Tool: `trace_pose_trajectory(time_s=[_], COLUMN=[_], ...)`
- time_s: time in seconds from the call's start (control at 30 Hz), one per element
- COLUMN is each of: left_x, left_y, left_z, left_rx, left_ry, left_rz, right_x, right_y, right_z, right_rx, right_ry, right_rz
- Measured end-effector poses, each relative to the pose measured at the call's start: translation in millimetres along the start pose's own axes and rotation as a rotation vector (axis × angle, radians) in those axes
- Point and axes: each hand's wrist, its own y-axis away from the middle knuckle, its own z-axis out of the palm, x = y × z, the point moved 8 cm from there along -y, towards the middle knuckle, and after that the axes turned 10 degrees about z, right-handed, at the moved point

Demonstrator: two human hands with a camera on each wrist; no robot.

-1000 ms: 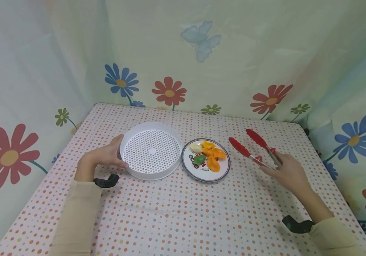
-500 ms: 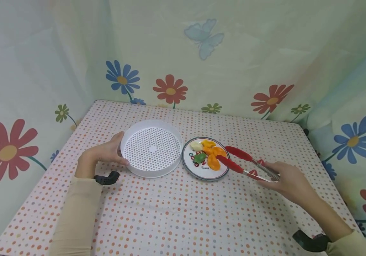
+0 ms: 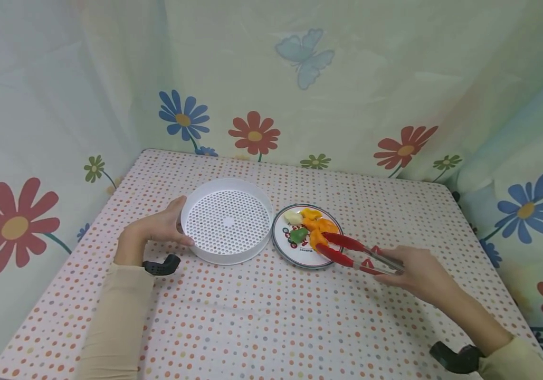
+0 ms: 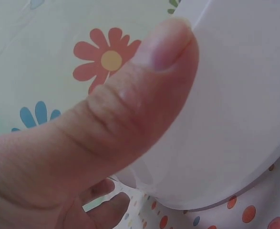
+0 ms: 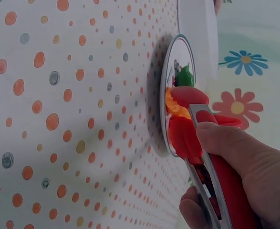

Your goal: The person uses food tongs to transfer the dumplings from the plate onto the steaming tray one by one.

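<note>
A round white perforated basket (image 3: 226, 221) sits on the left of the table. My left hand (image 3: 164, 224) holds its left side, thumb along the outer wall (image 4: 225, 109) in the left wrist view. Beside it stands a round plate (image 3: 297, 258) bearing several orange-yellow pieces (image 3: 313, 224), a green piece (image 3: 298, 235) and a pale piece (image 3: 292, 217). My right hand (image 3: 416, 269) grips tongs (image 3: 371, 258) with red tips. The tips reach over the plate's right edge, slightly apart, one on each side of the front orange piece (image 3: 318, 239).
A cloth with coloured dots (image 3: 252, 322) covers the table. Behind and at the sides hangs a curtain (image 3: 347, 79) printed with flowers and a butterfly. A black device (image 3: 162, 265) is worn on each wrist.
The right hand has brought the tongs left from beside the plate to the orange pieces, and their tips have come closer together. The left hand stays at the basket.
</note>
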Motion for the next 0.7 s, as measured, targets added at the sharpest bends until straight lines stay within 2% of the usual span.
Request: trace_pose_trajectory(time_s=[0.37,0.7], left_x=[-1.0,-0.1], left_y=[-1.9,-0.8], left_z=[0.8,0.9], left_rx=[0.002,0.001], left_ry=[0.018,0.01], left_rz=[-0.014,-0.024], right_x=[-6.7,-5.2], right_y=[-2.2,-4.5], right_z=[3.2,2.7], right_rx=[0.055,0.059], right_ry=[0.008,-0.008], right_rz=[-0.04,-0.045])
